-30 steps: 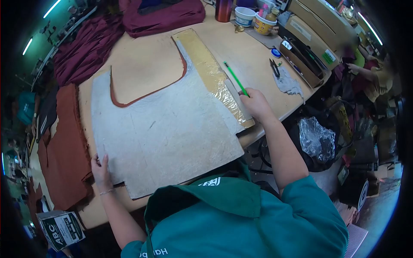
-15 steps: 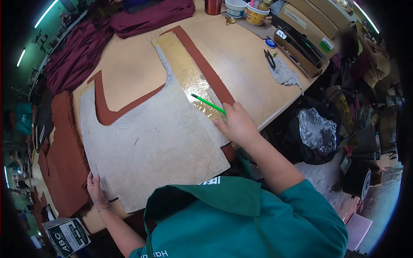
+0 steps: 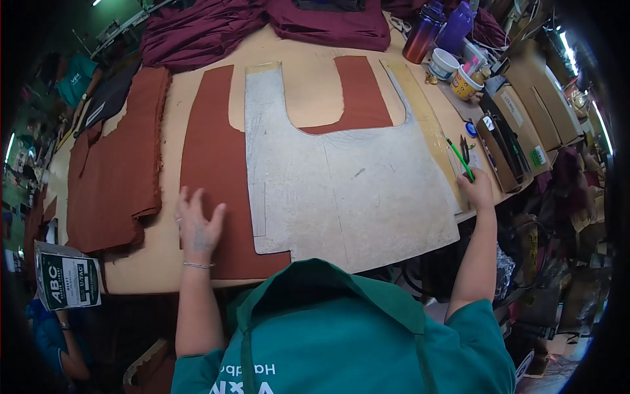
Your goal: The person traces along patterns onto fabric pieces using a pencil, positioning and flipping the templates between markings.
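Note:
A large grey-white template (image 3: 348,190) with a U-shaped cutout and a yellowish taped right strip lies over a rust-brown cut piece (image 3: 213,138), which shows at its left and through the cutout. My left hand (image 3: 199,223) is over the brown piece's left edge, fingers spread, holding nothing. At the template's right edge, my right hand (image 3: 478,189) has its fingers closed round a green pencil (image 3: 461,159), whose far end points up and left. Whether this hand also grips the template is hidden.
More rust-brown cloth (image 3: 118,164) lies left, above a white-green box (image 3: 67,276). Maroon cloth (image 3: 328,25) lines the far side. Bottles (image 3: 423,33), tubs (image 3: 443,64), black snips (image 3: 464,150) and cardboard boxes (image 3: 525,125) are on the right. A co-worker (image 3: 77,77) is at the far left.
The template has shifted right relative to the brown piece, uncovering its left part. My left hand has let go of the template and moved onto the brown piece. The camera view has turned.

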